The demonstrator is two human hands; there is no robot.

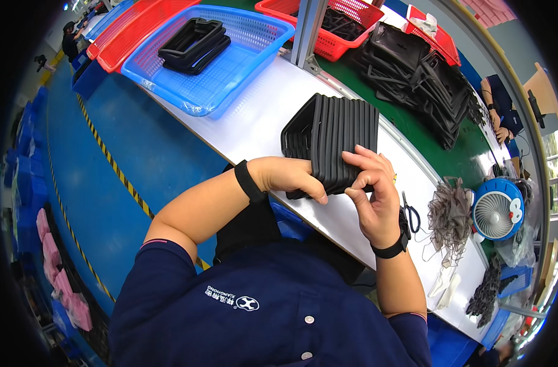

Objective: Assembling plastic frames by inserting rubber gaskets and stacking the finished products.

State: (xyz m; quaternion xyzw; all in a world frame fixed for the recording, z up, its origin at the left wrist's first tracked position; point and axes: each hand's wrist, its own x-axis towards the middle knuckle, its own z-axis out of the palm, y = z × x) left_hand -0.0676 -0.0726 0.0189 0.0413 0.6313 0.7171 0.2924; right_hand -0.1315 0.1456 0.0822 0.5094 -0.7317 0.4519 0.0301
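Black frames (347, 131), partly hidden (count uncertain)

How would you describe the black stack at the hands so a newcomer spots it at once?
Find the white tabletop, then the left hand and right hand. Both touch the block of black frames. Its frames line up tightly in even ribs, unlike the jumbled black pile on the green surface.

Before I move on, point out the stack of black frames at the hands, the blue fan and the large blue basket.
Stack of black frames (347, 134): head view, on its ribbed outer side.
Blue fan (494, 214): head view, on its front grille.
Large blue basket (245, 58): head view, on its bare inside.
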